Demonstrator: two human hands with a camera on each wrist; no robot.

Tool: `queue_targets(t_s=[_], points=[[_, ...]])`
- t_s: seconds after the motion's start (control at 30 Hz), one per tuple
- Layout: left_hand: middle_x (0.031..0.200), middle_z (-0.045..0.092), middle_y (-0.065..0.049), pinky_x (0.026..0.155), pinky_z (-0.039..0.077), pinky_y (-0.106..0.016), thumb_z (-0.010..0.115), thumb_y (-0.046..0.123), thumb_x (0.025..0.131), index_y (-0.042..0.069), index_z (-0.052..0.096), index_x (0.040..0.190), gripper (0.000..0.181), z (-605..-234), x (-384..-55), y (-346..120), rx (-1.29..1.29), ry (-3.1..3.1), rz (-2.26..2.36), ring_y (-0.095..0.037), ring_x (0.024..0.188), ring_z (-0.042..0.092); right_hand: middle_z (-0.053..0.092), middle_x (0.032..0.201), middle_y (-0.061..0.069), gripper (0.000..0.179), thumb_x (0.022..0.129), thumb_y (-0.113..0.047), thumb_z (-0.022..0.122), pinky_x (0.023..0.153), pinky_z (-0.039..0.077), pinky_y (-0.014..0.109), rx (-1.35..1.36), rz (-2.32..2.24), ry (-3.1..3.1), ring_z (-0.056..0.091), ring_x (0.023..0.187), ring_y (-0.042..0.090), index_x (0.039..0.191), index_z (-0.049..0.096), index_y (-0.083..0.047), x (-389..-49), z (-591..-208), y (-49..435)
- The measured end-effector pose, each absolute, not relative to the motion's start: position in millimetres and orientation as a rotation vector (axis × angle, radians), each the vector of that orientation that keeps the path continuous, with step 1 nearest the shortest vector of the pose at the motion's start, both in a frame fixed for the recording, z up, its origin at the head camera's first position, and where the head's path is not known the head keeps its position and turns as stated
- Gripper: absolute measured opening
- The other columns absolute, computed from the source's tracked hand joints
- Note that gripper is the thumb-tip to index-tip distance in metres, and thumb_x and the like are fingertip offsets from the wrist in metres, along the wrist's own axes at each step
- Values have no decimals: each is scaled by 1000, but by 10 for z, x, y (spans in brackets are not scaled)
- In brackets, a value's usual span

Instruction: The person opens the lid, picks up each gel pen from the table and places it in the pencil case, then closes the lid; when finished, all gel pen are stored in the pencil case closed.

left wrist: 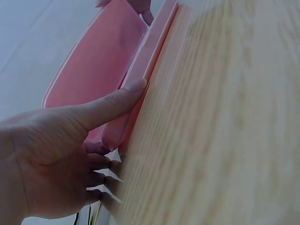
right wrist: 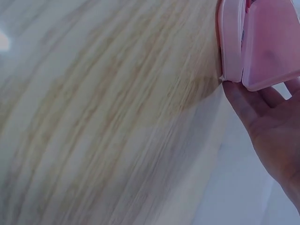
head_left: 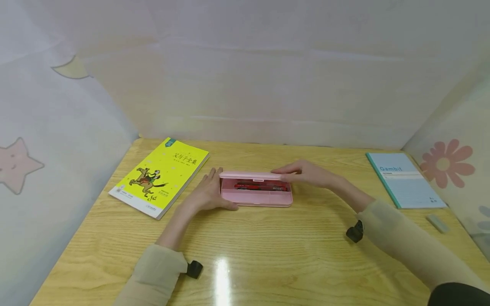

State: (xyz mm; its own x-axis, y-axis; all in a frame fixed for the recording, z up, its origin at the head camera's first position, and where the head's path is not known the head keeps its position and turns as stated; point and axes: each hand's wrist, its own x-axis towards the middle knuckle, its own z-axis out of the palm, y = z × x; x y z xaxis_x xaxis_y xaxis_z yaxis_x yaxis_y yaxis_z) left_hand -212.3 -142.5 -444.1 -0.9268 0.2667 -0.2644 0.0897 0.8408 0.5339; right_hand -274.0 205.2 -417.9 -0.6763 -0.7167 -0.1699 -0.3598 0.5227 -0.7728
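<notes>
A pink pencil case (head_left: 256, 198) sits on the wooden table with its lid (head_left: 245, 175) partly raised. Inside lies a red pen (head_left: 252, 186), partly under the lid. My left hand (head_left: 208, 193) grips the case's left end; in the left wrist view its thumb (left wrist: 115, 105) presses the front wall, while the other fingers go round the end. At the opposite end, my right hand (head_left: 302, 173) holds the lid's right corner. The right wrist view shows that hand's fingers (right wrist: 293, 86) behind the lid and its thumb against the case's end.
A yellow book (head_left: 164, 174) lies to the left of the case, close to my left hand. Over on the right are a light blue notebook (head_left: 405, 180) and a small grey eraser-like block (head_left: 437, 223). A pale curtain (head_left: 268, 93) hangs along the table's back edge.
</notes>
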Motion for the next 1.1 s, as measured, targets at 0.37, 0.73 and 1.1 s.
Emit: queue_targets(t_s=[0.37, 0.73, 1.1], points=[[171, 6, -29, 131, 12, -61, 92, 51, 70, -1, 7, 163, 137, -4486, -2111, -1444, 347, 2691, 830, -50, 159, 5, 50, 159, 8, 57, 91, -48, 75, 112, 46, 50, -914, -846, 2438, 44, 150, 30, 144, 59, -35, -2593, -4209, 2010], [169, 17, -30, 133, 11, -58, 92, 48, 70, -6, 12, 161, 132, -4447, -2171, -1459, 432, 2724, 799, -47, 160, 9, 50, 157, 18, 68, 89, -49, 77, 118, 43, 59, -1055, -680, 2581, 47, 147, 40, 149, 55, -24, -2466, -4197, 1931], [162, 32, -30, 130, 20, -62, 89, 53, 73, -7, 25, 156, 121, -4508, -2136, -1442, 493, 2805, 737, -49, 156, 22, 52, 155, 20, 74, 86, -52, 79, 115, 48, 53, -1188, -531, 2664, 54, 141, 38, 148, 55, -17, -2405, -4234, 1891]])
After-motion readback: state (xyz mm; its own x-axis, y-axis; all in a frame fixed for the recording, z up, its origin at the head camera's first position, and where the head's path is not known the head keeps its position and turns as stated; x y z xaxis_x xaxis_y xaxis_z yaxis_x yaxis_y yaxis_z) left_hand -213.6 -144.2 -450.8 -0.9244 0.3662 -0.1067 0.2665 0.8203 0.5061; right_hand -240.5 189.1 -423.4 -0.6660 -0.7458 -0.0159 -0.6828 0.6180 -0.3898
